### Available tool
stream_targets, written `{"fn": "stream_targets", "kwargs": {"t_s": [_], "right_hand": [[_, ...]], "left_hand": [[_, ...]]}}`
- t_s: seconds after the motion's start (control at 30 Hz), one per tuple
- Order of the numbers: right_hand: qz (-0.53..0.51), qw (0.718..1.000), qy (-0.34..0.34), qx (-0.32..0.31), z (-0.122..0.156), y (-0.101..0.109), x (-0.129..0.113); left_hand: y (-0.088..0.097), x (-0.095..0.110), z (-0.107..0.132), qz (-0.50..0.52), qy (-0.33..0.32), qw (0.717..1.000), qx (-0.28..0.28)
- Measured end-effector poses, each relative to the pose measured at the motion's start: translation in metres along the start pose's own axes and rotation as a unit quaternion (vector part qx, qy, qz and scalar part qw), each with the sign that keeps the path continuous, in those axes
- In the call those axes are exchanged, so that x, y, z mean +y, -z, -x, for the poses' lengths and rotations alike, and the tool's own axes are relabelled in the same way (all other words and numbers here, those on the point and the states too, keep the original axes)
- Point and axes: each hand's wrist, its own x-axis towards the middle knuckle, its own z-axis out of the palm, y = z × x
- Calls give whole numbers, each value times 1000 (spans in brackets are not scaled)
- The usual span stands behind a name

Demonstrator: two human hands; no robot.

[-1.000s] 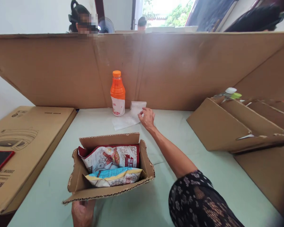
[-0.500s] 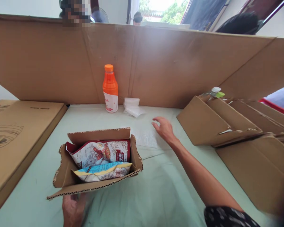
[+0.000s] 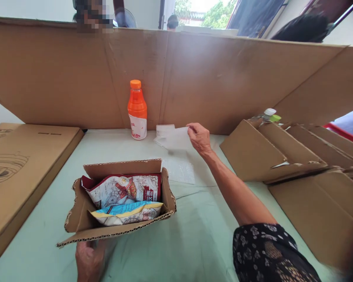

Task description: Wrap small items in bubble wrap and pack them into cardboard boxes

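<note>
At the near side of an open cardboard box [image 3: 76, 207], my left hand [image 3: 90, 260] holds it low under the front flap, its fingertips hidden. Two printed snack bags stand inside: a dark red and white bag [image 3: 126, 190] behind a blue, yellow and white bag [image 3: 129, 213]. My right hand [image 3: 199, 137] pinches the corner of a thin white sheet [image 3: 176, 138] and lifts it off the green-covered table. Beside the sheet is a small white stack [image 3: 164, 127]. A clear plastic piece [image 3: 179, 172] lies flat between the box and my right forearm.
An orange-capped bottle [image 3: 137, 111] stands against the tall cardboard wall [image 3: 223, 86] at the back. Cardboard compartments [image 3: 253, 152] fill the right side, with bottle caps showing at their far end. On the left lies a large flat carton [image 3: 23, 164]. Other people's heads show beyond the wall.
My right hand has moved up and away from me, closed its fingers on the white sheet and raised its corner. The box and my left hand have hardly moved.
</note>
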Motion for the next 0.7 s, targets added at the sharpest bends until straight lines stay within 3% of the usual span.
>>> {"fn": "stream_targets", "kwargs": {"t_s": [0.13, 0.33, 0.47, 0.53, 0.6, 0.7], "right_hand": [[-75, 993, -82, 50, 27, 35, 17], [59, 970, -206, -115, 96, 88, 67], [130, 947, -248, -159, 143, 120, 84], [161, 945, -244, -147, 165, 127, 74], [157, 958, -204, -125, 189, 124, 50], [17, 985, -81, -150, 230, 100, -9]], "left_hand": [[-2, 3, -6, 47, 15, 998, -24], [-3, 31, -3, 121, -44, 989, -78], [-3, 27, -6, 136, -67, 986, -74], [-3, 22, -9, 142, -75, 985, -66], [-3, 17, -11, 147, -83, 984, -59], [-2, 15, -10, 146, -93, 983, -61]]}}
